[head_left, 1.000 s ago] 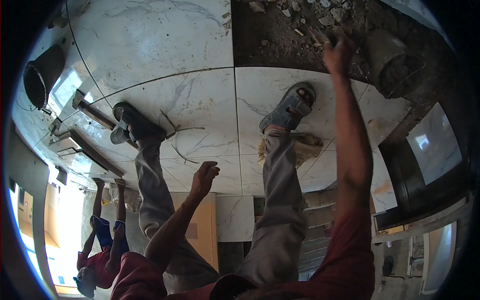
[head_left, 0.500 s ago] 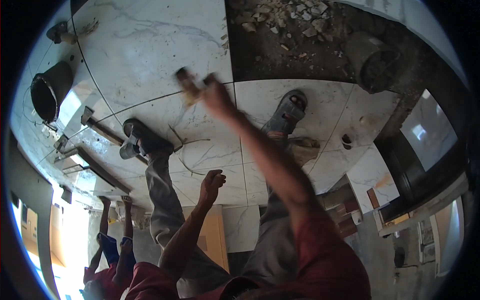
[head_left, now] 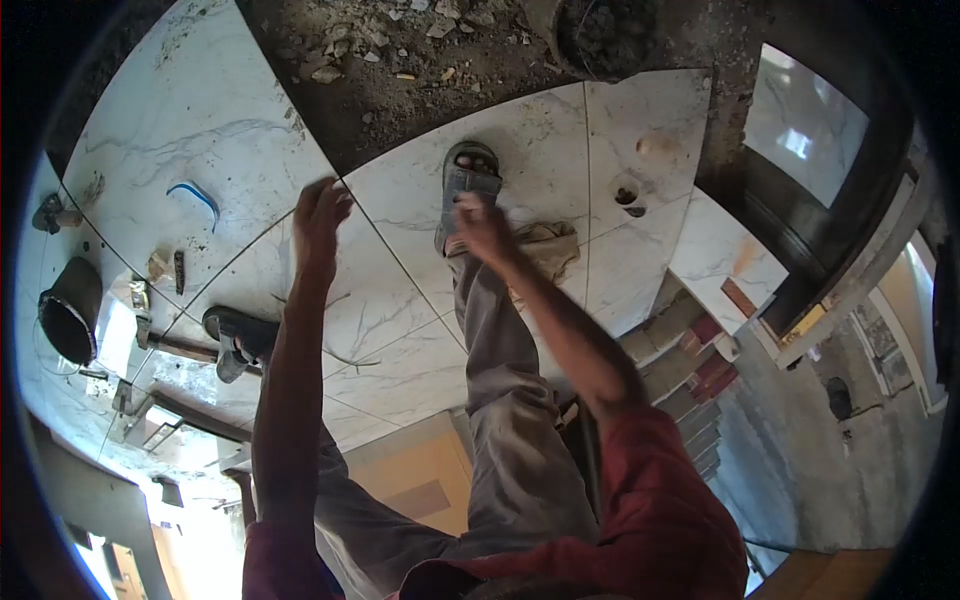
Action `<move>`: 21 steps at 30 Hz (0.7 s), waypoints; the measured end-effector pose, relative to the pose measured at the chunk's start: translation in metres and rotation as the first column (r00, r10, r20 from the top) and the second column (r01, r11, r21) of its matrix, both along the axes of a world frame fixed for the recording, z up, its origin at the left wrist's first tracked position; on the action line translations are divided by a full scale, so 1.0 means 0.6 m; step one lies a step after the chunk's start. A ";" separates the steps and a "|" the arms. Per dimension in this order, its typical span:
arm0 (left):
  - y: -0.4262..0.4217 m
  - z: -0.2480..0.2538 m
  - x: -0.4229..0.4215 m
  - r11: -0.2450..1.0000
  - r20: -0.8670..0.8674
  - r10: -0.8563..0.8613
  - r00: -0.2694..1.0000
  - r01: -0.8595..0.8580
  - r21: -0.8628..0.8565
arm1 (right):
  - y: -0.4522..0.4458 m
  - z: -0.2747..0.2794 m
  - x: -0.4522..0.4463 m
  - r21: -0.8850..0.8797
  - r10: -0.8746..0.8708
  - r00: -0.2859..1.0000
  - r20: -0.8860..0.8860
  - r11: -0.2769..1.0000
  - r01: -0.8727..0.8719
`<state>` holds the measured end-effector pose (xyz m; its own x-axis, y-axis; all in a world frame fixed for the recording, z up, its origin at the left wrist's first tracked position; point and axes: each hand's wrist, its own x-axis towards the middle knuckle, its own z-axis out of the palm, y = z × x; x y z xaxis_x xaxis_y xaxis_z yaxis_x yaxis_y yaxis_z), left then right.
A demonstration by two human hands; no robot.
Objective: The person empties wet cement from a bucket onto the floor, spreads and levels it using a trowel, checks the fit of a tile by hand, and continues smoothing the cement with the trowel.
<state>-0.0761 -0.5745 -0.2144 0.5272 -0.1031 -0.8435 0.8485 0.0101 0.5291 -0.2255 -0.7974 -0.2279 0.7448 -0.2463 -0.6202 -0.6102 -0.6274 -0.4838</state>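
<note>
Dim | glare lower left | shiny tiles (head_left: 800, 120) | hands (head_left: 483, 230) blurred | curved edges, dark corners

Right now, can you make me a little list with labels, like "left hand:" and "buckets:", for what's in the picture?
Left hand: the left hand is over the tile floor, fingers loosely bent, nothing seen in it
Right hand: the right hand is blurred, in front of the right shoe; can't tell if it holds anything
Blue thing: a curved blue strip on the tiles
Buckets: one bucket at the picture's left, another bucket at the top
Dirt patch: bare dirt with broken bits
</note>
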 end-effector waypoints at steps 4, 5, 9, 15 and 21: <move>-0.098 -0.026 0.033 0.958 0.159 -0.244 0.957 0.263 -0.112 | -0.130 0.030 0.045 -0.021 -0.055 0.982 -0.178 0.998 0.052; -0.106 -0.030 0.020 0.957 0.169 -0.251 0.953 0.270 -0.106 | -0.144 0.031 0.063 -0.044 0.011 0.995 -0.101 0.999 -0.015; -0.087 -0.033 -0.118 0.855 0.110 -0.519 0.848 0.513 0.077 | -0.128 0.091 0.188 0.032 0.173 0.978 0.119 0.983 -0.178; 0.120 -0.001 -0.441 0.282 0.270 -0.946 0.177 0.861 0.423 | -0.104 0.181 0.393 -0.023 0.397 0.891 0.220 0.915 -0.402; 0.188 0.168 -0.432 0.384 -0.239 -0.894 0.379 0.923 0.029 | -0.262 0.305 0.503 -0.211 0.304 0.952 -0.035 0.929 -0.305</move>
